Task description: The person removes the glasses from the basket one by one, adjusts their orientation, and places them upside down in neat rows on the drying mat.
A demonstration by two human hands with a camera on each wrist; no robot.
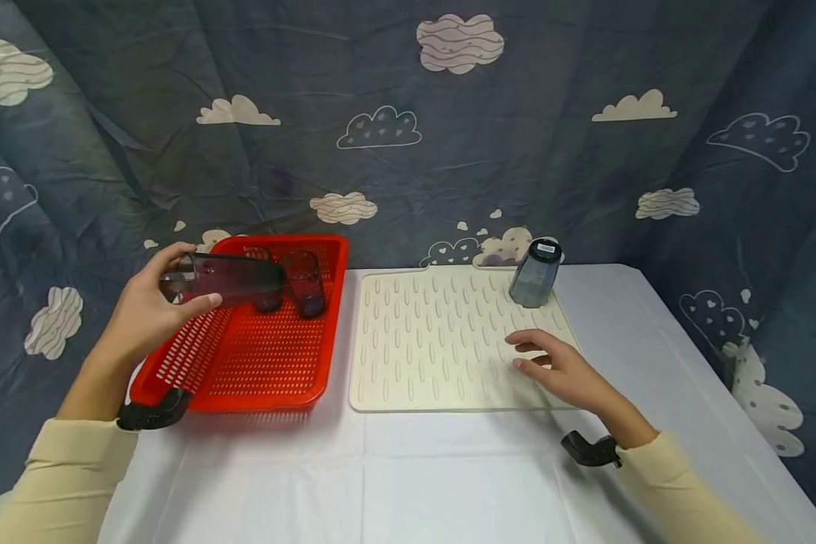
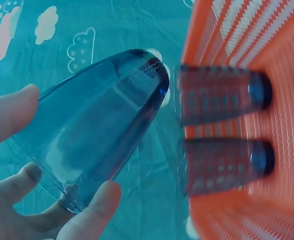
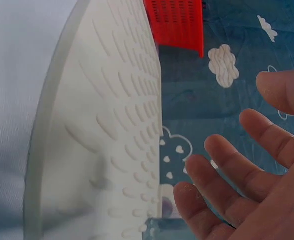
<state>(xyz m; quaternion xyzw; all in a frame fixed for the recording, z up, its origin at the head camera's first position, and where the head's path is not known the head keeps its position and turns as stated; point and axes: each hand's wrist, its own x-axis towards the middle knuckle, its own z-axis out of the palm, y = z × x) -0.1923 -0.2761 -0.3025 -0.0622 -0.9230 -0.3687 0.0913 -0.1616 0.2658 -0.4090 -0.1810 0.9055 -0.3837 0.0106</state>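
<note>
A: What takes up most of the view?

B: A dark cloth backdrop printed with clouds, then a white-covered table in front of it.

A: And on that?

B: A pale ridged mat, with a red basket just to its left. I take it they sit side by side so that each is within easy reach of one hand.

A: What are the hands doing?

B: The right hand hangs above the mat's right part, fingers loose and apart, gripping nothing. The left hand grasps a dark glass, thumb and fingers spread round its mouth end.

A: Why hold it there?

B: Probably because the wide end gives the fingers good purchase and leaves the narrower base clear.

A: How does it lie from that hand?

B: On its side, reaching rightward out of the grip by the basket's rear left edge; how high, I can't tell. Its base points toward two more glasses.

A: And those?

B: Inside the basket, bases downward, near the back wall, which likely steadies them. The left hand isn't touching them.

A: Any others?

B: A single glass at the mat's back right corner, base up, beyond the right hand's fingertips. Perhaps the ridges let air under its rim.
</note>
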